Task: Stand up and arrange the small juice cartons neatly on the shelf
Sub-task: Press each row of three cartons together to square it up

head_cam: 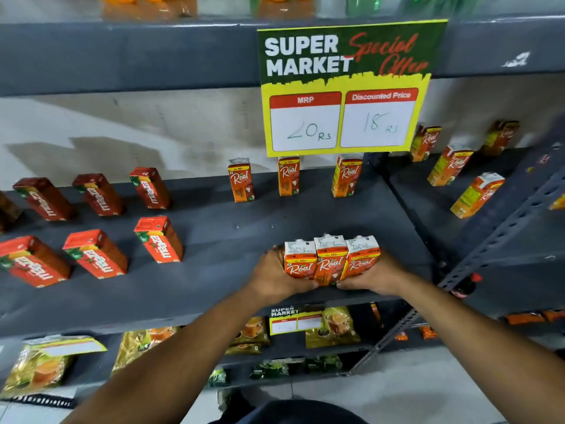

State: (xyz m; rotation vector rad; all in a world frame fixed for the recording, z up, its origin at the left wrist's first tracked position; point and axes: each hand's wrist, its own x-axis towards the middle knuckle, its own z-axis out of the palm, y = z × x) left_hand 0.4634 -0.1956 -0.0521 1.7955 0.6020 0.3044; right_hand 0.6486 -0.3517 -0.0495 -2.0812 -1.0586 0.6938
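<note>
Landmark: the yellow price sign (345,117) hanging from the upper shelf edge
Held item: I have three Real cartons (331,258) pressed side by side, upright, below the price sign at the front of the shelf (229,280)
Left grip: my left hand (276,275) is clamped on the left face of the trio
Right grip: my right hand (371,275) is clamped on the right face
Long axis: vertical, caps up, labels toward me
Key relation: both hands flank the trio evenly; the back row of Real cartons (289,175) stands straight beyond it, just under the price sign
Judgement: next move likely a straight push back, in line with that row
</note>
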